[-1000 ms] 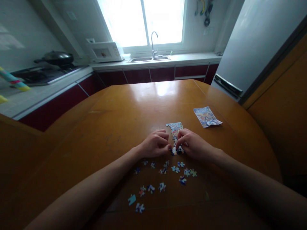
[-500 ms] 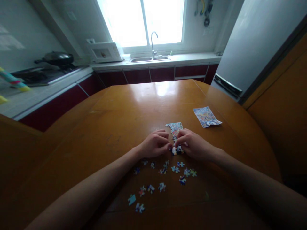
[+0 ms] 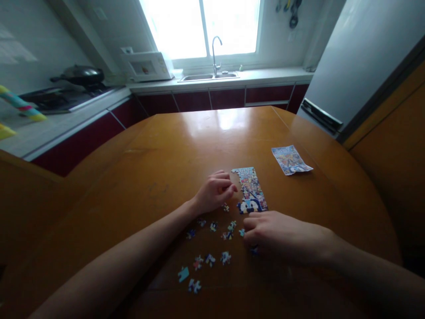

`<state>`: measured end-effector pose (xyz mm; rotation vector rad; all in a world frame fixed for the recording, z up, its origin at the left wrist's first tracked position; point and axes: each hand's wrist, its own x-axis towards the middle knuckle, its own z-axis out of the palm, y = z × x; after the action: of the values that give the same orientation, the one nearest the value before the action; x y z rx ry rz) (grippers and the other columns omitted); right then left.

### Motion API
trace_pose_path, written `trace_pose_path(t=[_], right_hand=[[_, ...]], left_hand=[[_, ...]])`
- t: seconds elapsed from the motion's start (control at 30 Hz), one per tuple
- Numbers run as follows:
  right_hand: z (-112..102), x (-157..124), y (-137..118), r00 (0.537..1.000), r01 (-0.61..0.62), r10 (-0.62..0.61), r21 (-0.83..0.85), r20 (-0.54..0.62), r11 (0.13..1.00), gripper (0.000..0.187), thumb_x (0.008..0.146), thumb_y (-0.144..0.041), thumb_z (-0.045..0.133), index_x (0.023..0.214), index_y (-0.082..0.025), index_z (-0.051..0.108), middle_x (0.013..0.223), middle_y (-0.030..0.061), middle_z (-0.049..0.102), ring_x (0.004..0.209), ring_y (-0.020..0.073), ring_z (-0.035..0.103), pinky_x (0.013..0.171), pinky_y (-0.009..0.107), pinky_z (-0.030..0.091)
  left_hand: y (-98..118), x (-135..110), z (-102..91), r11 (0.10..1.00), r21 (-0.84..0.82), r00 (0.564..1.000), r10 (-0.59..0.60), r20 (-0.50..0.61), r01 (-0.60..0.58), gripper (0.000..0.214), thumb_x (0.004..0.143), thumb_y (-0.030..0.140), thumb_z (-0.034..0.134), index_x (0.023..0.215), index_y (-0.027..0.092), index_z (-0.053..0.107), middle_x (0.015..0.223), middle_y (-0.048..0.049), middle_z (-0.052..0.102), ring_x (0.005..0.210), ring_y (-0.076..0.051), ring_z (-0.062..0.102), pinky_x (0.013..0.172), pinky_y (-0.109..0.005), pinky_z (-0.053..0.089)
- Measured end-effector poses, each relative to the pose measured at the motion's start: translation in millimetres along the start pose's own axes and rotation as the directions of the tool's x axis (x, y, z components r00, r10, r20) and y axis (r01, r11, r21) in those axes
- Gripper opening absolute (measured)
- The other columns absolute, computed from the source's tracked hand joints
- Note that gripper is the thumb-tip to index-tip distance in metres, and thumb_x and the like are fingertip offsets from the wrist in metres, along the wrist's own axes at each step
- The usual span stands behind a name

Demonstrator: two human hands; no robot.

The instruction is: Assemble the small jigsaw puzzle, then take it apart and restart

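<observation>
Lower centre: loose pieces (image 3: 210,260), knobbed, turquoise, white, dark blue. Centre: left hand (image 3: 214,191) half-curled; I can't tell if it grips anything. Right of centre I see the puzzle (image 3: 251,188): left edge jagged, right edge straight, crowded print, blue-and-white cartoon head at bottom. Just below, right hand (image 3: 270,232) bent, grasp hidden from me. Farther right: sheet (image 3: 291,159).

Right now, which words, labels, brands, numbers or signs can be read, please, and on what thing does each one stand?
None can be read.
Paper sheet: possible lettering at its far edge, too blurred.
Joined puzzle: possible lettering at its far end, too small.
Loose pieces: no readable text.
Microwave: no readable text.
</observation>
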<state>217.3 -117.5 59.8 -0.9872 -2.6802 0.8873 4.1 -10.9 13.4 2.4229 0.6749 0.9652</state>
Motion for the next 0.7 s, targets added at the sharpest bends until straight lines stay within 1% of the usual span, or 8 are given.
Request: trace_pose_path(t=[0.1,0.17,0.27,0.33,0.47,0.53,0.6,0.7], right_hand=[[1.6,1.3,0.7,0.989,0.121,-0.114,-0.067,0.095,0.99,0.015,0.09,-0.014,0.057,0.085,-0.021,0.07,0.093,0.0043,0.066,0.087,0.0193,0.057,0.08,0.03,0.041],[1.7,1.9,0.6,0.985,0.143,-0.133,-0.092,0.107,0.985,0.016,0.092,-0.014,0.055,0.086,-0.02,0.068,0.094,0.005,0.065,0.09,0.0198,0.056,0.081,0.03,0.041],[0.2,1.9,-0.2,0.984,0.151,-0.143,-0.073,0.108,0.986,0.014,0.092,-0.013,0.054,0.087,-0.02,0.065,0.096,0.0053,0.064,0.092,0.0198,0.056,0.083,0.03,0.041],[-3.6,1.3,-0.1,0.981,0.152,-0.148,-0.019,0.125,0.988,0.013,0.091,-0.012,0.054,0.086,-0.019,0.064,0.095,0.0045,0.064,0.09,0.0184,0.055,0.082,0.029,0.042],[-18.6,0.2,6.0,0.979,0.108,-0.138,0.19,0.151,0.976,0.012,0.086,-0.007,0.056,0.084,-0.018,0.06,0.086,0.0007,0.063,0.078,0.0134,0.055,0.071,0.025,0.043],[-26.4,1.3,13.6,0.992,0.049,-0.081,0.282,0.101,0.958,0.011,0.086,-0.007,0.055,0.085,-0.018,0.06,0.082,-0.0005,0.062,0.074,0.012,0.054,0.067,0.024,0.043],[-31.1,4.3,23.9,1.0,0.001,0.004,0.363,-0.012,0.932,0.008,0.088,-0.01,0.056,0.087,-0.017,0.06,0.081,-0.0002,0.062,0.073,0.0118,0.054,0.067,0.024,0.044],[-30.4,11.9,40.3,0.977,0.001,0.098,0.46,-0.191,0.888,0.006,0.091,-0.019,0.057,0.09,-0.016,0.062,0.081,0.0006,0.062,0.071,0.0116,0.054,0.066,0.026,0.045]], left_hand=[[-0.1,0.0,0.1,1.0,-0.002,1.0,0.005,0.004,-0.005,0.03,0.094,0.022,0.052,0.07,0.017,0.069,0.061,-0.0003,0.049,0.066,-0.015,0.044,0.063,-0.03,0.037],[0.1,0.2,0.2,1.0,-0.003,1.0,0.005,0.008,-0.005,0.03,0.094,0.022,0.052,0.07,0.017,0.069,0.061,-0.0003,0.049,0.066,-0.015,0.044,0.063,-0.03,0.037],[0.9,0.3,0.2,1.0,-0.005,1.0,0.003,0.008,-0.003,0.03,0.094,0.022,0.051,0.07,0.017,0.069,0.061,-0.0004,0.049,0.067,-0.015,0.044,0.063,-0.03,0.038],[1.3,0.3,0.2,1.0,-0.007,1.0,0.0,0.008,0.0,0.03,0.094,0.022,0.052,0.07,0.017,0.069,0.061,-0.0005,0.049,0.067,-0.015,0.045,0.063,-0.03,0.038],[0.5,-0.2,-0.1,1.0,-0.009,1.0,0.016,0.014,-0.016,0.029,0.094,0.022,0.052,0.072,0.017,0.069,0.062,-0.0007,0.05,0.068,-0.015,0.046,0.063,-0.03,0.038],[-0.4,-0.6,0.0,1.0,-0.008,1.0,0.027,0.006,-0.027,0.029,0.094,0.023,0.053,0.072,0.017,0.07,0.062,-0.0008,0.051,0.068,-0.015,0.046,0.063,-0.03,0.038],[-0.9,-0.8,0.0,0.999,-0.006,0.999,0.037,0.001,-0.037,0.028,0.095,0.023,0.053,0.073,0.017,0.07,0.062,-0.001,0.052,0.068,-0.015,0.046,0.064,-0.03,0.039],[-0.3,-0.6,-0.2,0.999,-0.003,0.999,0.044,-0.013,-0.044,0.025,0.096,0.023,0.053,0.081,0.017,0.073,0.067,-0.0022,0.056,0.072,-0.016,0.05,0.067,-0.031,0.041]])
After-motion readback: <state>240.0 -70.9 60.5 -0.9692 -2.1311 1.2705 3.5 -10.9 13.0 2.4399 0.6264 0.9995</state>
